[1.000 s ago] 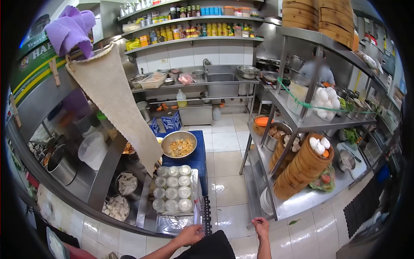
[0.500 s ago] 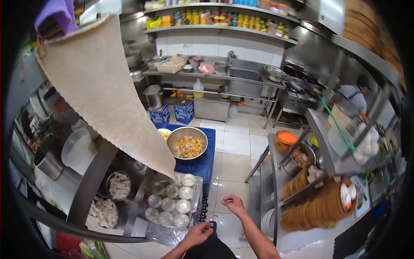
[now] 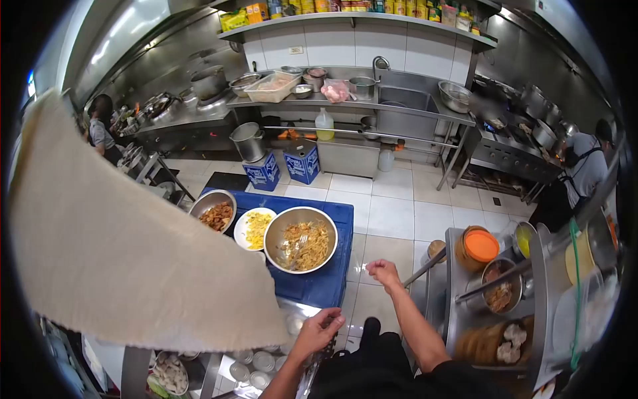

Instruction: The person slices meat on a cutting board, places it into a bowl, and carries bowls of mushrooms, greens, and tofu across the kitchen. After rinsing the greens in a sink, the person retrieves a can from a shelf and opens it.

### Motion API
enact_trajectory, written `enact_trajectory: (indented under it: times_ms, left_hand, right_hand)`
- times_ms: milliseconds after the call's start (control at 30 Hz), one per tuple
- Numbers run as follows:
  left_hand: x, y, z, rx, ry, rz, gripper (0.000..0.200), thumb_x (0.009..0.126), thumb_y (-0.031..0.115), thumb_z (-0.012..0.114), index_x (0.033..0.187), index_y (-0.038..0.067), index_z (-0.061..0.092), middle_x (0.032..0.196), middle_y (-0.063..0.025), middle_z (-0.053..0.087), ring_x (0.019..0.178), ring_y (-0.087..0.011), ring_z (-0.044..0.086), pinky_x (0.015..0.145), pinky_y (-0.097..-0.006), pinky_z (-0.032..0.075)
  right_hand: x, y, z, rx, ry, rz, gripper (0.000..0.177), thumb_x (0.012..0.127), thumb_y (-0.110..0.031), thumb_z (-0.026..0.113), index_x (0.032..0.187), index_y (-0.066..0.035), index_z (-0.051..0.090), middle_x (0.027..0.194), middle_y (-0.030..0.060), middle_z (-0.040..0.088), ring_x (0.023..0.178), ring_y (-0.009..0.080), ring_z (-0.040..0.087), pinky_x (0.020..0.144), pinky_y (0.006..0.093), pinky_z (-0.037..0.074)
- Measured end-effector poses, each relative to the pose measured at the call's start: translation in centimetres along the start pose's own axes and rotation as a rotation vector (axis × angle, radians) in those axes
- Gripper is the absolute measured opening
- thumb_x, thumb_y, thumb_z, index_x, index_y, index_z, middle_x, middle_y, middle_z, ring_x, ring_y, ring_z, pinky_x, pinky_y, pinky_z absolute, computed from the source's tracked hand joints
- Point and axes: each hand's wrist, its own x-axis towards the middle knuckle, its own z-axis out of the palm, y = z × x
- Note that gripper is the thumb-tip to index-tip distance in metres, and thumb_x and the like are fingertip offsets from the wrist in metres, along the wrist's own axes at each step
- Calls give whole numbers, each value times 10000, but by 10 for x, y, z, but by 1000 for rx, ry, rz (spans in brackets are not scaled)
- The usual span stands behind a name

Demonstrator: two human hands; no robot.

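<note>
My left hand (image 3: 319,331) hangs low near the front edge of the blue table (image 3: 312,286), above the round metal tins (image 3: 262,362). Its fingers are loosely bent and apart, with nothing in them. Further right, my right hand (image 3: 384,272) is held over the tiled floor, loosely curled, and no object shows in it. On the blue table stands a large steel bowl (image 3: 268,243) of noodles (image 3: 312,249) with a fork (image 3: 303,241) in it. Beside it are a white plate (image 3: 239,234) of yellow food and another metal bowl (image 3: 195,207) with brown pieces.
A beige cloth (image 3: 133,253) hangs across the left and hides much there. A metal rack (image 3: 455,279) on the right carries an orange-lidded tub (image 3: 480,245) and bamboo steamers (image 3: 473,342). Ahead are a sink (image 3: 405,93) and stove (image 3: 505,146). Two people (image 3: 591,159) (image 3: 103,130) stand at the sides.
The view has moved forward toward the blue table, and the noodle bowl looks nearer. The tins are now mostly behind the cloth. Both hands remain empty in front of me.
</note>
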Motion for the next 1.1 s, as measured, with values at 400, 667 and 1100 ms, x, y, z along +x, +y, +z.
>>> enact_trajectory:
  times_ms: [400,667,1100]
  left_hand:
    - [108,-40,10,-271,469,-116,291,893,215,671,1071,-13,647,832,-69,660,713,-126,608,637,-257,480]
    - [217,-10,16,-20,577,-111,304,891,197,665,1099,-23,639,821,-69,667,714,-106,601,625,-246,484]
    - [518,170,-46,256,529,205,483,822,315,702,1165,-5,590,1114,-218,628,959,-363,635,819,-401,516]
  right_hand:
    - [225,-167,-5,44,-149,-188,166,792,-152,745,918,-87,660,847,21,665,757,121,619,654,270,485]
    - [329,-248,56,-128,-366,-406,289,753,-226,793,949,-52,671,938,70,685,849,137,627,763,289,496]
    - [552,-321,-154,-302,26,-524,306,702,-128,790,942,-74,608,892,17,649,822,142,596,780,290,475]
